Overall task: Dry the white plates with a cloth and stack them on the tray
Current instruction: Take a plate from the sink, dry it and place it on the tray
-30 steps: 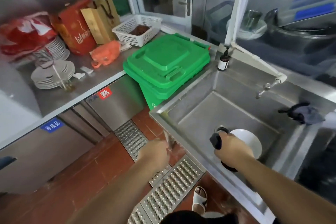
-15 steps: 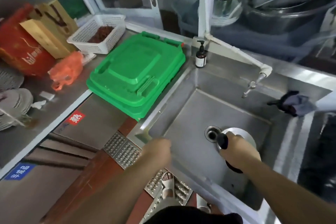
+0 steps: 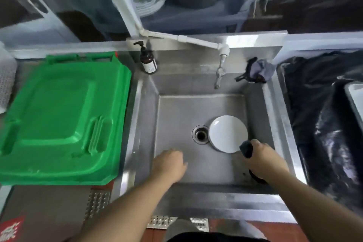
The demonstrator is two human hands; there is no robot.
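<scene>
A small white plate [image 3: 227,136] lies in the steel sink [image 3: 176,112], just right of the drain [image 3: 200,135]. My right hand [image 3: 263,160] is closed around a dark cloth [image 3: 246,149] whose end sticks out by the plate's lower right rim. Whether the hand touches the plate I cannot tell. My left hand [image 3: 170,165] hovers over the sink floor, left of the plate, fingers loosely curled and holding nothing. No tray is clearly identifiable.
A green bin lid [image 3: 59,122] lies left of the sink. A brown pump bottle [image 3: 148,61] stands at the sink's back left corner, a tap [image 3: 220,70] at the back, a grey rag [image 3: 257,69] at the back right. A black plastic bag [image 3: 322,124] covers the right side.
The view has swung right and now looks straight down into the sink. My left hand has moved from the sink's front edge to over the basin. The right hand stays by the plate with the cloth.
</scene>
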